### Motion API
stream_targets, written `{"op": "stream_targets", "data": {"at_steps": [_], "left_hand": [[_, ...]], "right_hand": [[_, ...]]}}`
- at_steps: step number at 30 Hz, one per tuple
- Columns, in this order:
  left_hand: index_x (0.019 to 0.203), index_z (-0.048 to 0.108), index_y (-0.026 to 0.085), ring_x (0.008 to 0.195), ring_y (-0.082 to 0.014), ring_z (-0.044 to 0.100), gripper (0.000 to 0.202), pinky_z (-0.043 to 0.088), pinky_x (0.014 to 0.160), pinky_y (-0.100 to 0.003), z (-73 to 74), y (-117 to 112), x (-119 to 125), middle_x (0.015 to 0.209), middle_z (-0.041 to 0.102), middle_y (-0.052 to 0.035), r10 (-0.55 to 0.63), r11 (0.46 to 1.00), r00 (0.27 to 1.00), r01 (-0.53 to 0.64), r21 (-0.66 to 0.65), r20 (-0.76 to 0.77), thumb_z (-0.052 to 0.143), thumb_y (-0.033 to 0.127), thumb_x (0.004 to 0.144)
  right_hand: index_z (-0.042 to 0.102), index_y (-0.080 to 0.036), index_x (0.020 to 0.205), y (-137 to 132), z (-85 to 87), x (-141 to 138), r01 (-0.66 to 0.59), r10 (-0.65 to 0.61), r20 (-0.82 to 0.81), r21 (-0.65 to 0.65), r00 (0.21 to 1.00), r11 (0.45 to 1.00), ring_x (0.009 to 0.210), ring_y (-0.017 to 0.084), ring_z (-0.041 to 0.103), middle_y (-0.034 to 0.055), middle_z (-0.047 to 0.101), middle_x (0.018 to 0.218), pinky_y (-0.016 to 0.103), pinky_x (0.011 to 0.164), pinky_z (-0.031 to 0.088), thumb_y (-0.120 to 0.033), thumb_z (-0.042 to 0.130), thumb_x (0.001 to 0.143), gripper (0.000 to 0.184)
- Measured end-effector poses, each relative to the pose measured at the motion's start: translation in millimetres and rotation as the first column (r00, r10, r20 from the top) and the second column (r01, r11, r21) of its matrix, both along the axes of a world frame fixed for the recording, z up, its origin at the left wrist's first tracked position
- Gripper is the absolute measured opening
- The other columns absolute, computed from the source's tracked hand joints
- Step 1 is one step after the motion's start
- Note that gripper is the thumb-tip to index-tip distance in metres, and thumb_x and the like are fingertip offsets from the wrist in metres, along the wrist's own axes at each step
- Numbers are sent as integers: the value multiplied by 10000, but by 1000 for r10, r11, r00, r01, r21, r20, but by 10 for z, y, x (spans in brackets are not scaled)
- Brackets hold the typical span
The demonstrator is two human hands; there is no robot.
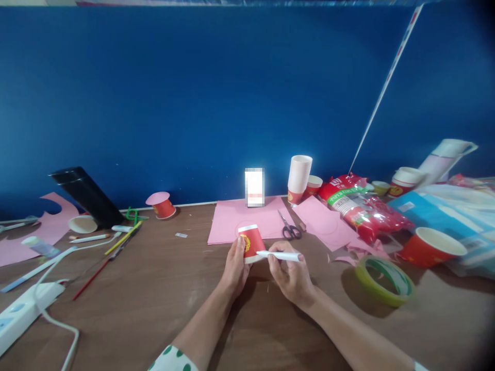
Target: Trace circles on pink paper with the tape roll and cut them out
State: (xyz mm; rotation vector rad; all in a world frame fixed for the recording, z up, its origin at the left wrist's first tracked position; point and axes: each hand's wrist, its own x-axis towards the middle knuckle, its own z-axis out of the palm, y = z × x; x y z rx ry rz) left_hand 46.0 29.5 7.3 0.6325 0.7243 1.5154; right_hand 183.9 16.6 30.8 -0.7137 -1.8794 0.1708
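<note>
A red paper cup [253, 242] with a yellow emblem and white edges is held tilted above the table by my left hand [235, 265], whose fingers wrap its left side. Between the fingers of my right hand [292, 275] lies a white marker [280, 255]. Its tip meets or nearly meets the cup's right side; I cannot tell whether they touch. Just beyond my hands are pink paper sheets [224, 219] with a faint circle drawn on them. A pair of dark-handled scissors [290, 230] rests at their right edge.
At back right stand stacked paper cups [299, 175] and a red cup package [359, 206]. Green tape [382, 281] and another red cup [429, 250] lie right. Leftward are a pink-topped cup [162, 206], a black bottle [88, 198] and a power strip [27, 314]. A lit phone [254, 188] stands behind.
</note>
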Motion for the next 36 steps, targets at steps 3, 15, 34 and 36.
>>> {"op": "stream_targets", "data": {"at_steps": [3,15,34,36], "left_hand": [[862,589,178,728,-147,565,284,450,705,-266,-14,4,-4,830,624,-47,3,1000,1000,-3,-1,-1,584,448,775],[866,591,190,703,-146,569,313,448,687,-264,17,-4,16,809,632,-29,13,1000,1000,-14,-27,-20,611,476,738],[896,585,122,704,-131,574,331,480,695,-271,-49,40,-15,805,620,-41,12,997,998,-8,-77,61,606,428,770],[860,581,124,678,-125,566,319,477,672,-261,-44,38,-15,779,614,-35,13,997,998,-9,-73,54,607,429,769]], "right_hand": [[457,-202,854,-7,7,1,13,-12,18,-36,1000,999,686,166,564,37,571,762,313,645,438,-115,459,852,86],[459,-203,822,-8,29,24,40,-40,62,-10,997,999,612,156,534,25,562,720,287,602,419,-159,437,848,56],[525,-178,806,-38,56,11,20,-53,-137,-229,989,973,637,146,548,31,570,727,276,628,435,-163,467,866,84],[526,-177,819,-50,67,2,8,-31,-113,-197,993,980,642,145,554,31,576,732,269,622,435,-150,476,861,71]]}}
